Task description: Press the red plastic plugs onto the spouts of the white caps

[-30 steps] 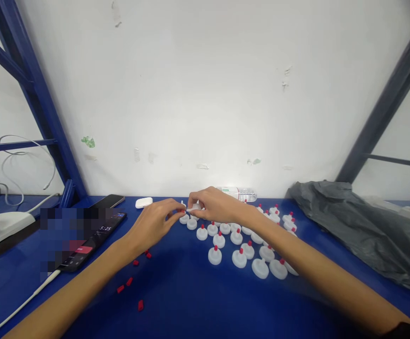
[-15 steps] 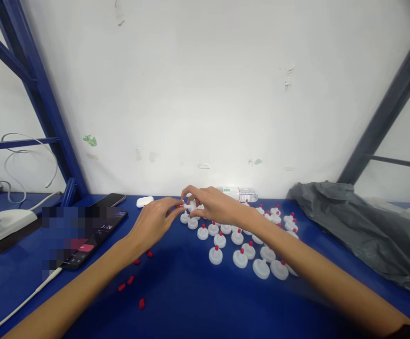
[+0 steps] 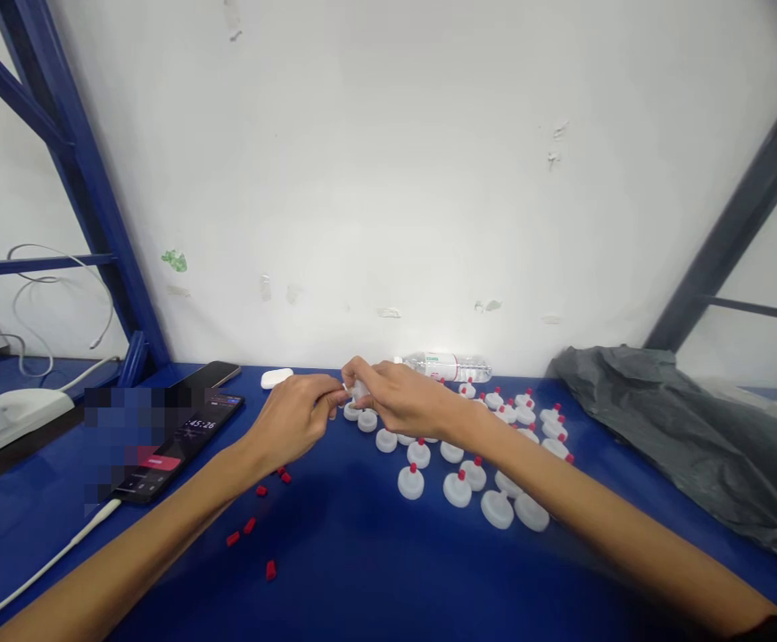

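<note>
My left hand (image 3: 294,417) and my right hand (image 3: 398,397) meet at the back of the blue table (image 3: 361,571). Between their pinched fingertips sits a small white cap (image 3: 359,390). My right hand grips the cap; my left fingertips press against its left side, and what they pinch is too small to make out. Just below and to the right lie several white caps with red tips (image 3: 458,489). A few loose red tips (image 3: 249,526) are scattered under my left forearm.
A phone with a lit screen (image 3: 170,446) and a white cable lies at the left, a second dark phone (image 3: 210,373) behind it. A white earbud case (image 3: 276,378) and a lying water bottle (image 3: 448,366) sit by the wall. A grey plastic bag (image 3: 689,437) covers the right.
Both hands have lifted slightly and drawn closer together around the white cap. The camera has tipped a little, shifting the scene downward.
</note>
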Demonstrator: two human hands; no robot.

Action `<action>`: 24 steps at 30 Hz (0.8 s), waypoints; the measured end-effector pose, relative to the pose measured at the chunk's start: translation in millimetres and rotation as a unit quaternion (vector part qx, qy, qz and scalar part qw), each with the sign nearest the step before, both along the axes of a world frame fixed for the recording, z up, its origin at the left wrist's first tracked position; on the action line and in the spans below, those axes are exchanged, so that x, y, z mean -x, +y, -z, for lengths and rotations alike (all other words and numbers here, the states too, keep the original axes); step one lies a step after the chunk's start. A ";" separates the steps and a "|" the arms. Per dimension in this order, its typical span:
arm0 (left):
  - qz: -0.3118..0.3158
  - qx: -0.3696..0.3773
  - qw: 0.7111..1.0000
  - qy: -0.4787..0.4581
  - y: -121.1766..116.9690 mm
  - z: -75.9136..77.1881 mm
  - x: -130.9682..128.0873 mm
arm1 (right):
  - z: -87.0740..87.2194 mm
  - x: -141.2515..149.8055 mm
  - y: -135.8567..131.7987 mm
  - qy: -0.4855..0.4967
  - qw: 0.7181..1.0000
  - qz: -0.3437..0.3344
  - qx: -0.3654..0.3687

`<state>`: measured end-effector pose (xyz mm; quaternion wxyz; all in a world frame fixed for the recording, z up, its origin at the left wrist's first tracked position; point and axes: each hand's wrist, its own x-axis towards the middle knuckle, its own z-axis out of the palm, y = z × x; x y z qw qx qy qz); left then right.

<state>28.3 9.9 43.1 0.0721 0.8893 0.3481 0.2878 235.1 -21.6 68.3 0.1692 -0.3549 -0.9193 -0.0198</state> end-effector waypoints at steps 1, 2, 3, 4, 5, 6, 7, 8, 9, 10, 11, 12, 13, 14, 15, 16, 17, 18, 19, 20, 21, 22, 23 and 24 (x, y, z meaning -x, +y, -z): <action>0.005 0.010 1.000 -0.001 0.3 0.8 -0.2 | 1.0 0.1 0.4 -0.001 1.000 -0.002 0.003; 0.010 0.023 1.000 -0.004 0.5 1.7 -0.5 | 1.7 0.2 0.6 -0.002 1.000 -0.003 0.005; 0.013 0.035 0.999 -0.010 0.6 2.6 -0.7 | 2.1 0.3 0.8 -0.003 1.000 -0.004 0.006; 0.015 0.047 0.999 -0.017 0.6 3.4 -1.0 | 2.0 0.5 0.8 -0.004 1.000 -0.004 0.006; 0.016 0.057 0.998 -0.025 0.5 4.1 -1.2 | 1.6 0.7 0.6 -0.006 1.000 -0.005 0.006; 0.015 0.067 0.997 -0.033 0.4 4.5 -1.4 | 1.0 1.0 0.3 -0.008 1.000 -0.006 0.006; 0.015 0.075 0.996 -0.039 0.3 4.7 -1.4 | 0.2 1.5 -0.3 -0.011 1.000 -0.006 0.005; 0.015 0.081 0.996 -0.044 0.2 4.5 -1.4 | -0.5 2.0 -1.0 -0.014 1.000 -0.009 0.004; 0.017 0.086 0.995 -0.046 0.1 4.0 -1.3 | -1.3 2.6 -1.8 -0.017 1.000 -0.012 0.002; 0.018 0.090 0.995 -0.045 0.1 3.2 -1.3 | -2.0 3.2 -2.6 -0.018 1.000 -0.017 0.000; 0.018 0.093 0.995 -0.042 0.0 2.0 -1.2 | -2.6 3.6 -3.5 -0.016 1.000 -0.020 -0.002; 0.017 0.094 0.995 -0.036 0.0 0.5 -1.1 | -3.2 3.8 -4.1 -0.011 1.000 -0.020 -0.004; 0.015 0.091 0.995 -0.026 0.0 -1.1 -1.0 | -3.8 3.6 -4.5 -0.002 1.000 -0.014 -0.004; 0.013 0.085 0.996 -0.012 0.2 -2.8 -0.8 | -4.4 2.7 -4.3 0.010 1.000 -0.003 -0.001; 0.009 0.075 0.997 0.003 0.8 -4.4 -0.3 | -5.0 1.2 -3.7 0.022 1.000 0.008 0.007; 0.005 0.066 0.998 0.018 1.8 -5.9 0.7 | -5.4 -1.3 -2.4 0.030 0.999 0.019 0.016; 0.003 0.058 0.998 0.032 3.4 -7.2 2.5 | -5.5 -4.9 -0.7 0.037 0.998 0.033 0.025; 0.000 0.053 0.998 0.043 5.7 -8.4 5.2 | -5.0 -9.4 1.4 0.042 0.997 0.049 0.032; -0.001 0.060 0.997 0.056 8.5 -9.7 9.0 | -3.9 -15.0 3.5 0.046 0.996 0.066 0.035; 0.002 0.076 0.995 0.071 11.7 -11.2 13.8 | -1.9 -21.2 5.3 0.049 0.995 0.085 0.036; 0.006 0.097 0.991 0.089 15.0 -12.9 19.5 | 1.0 -27.9 6.6 0.052 0.992 0.105 0.037; 0.013 0.121 0.987 0.109 18.1 -15.0 25.7 | 4.6 -34.5 7.2 0.056 0.990 0.123 0.036; 0.024 0.147 0.980 0.131 20.8 -17.3 32.0 | 8.9 -40.5 7.1 0.058 0.988 0.136 0.036; 0.038 0.174 0.972 0.151 22.7 -19.7 38.0 | 13.6 -45.4 6.4 0.061 0.987 0.146 0.035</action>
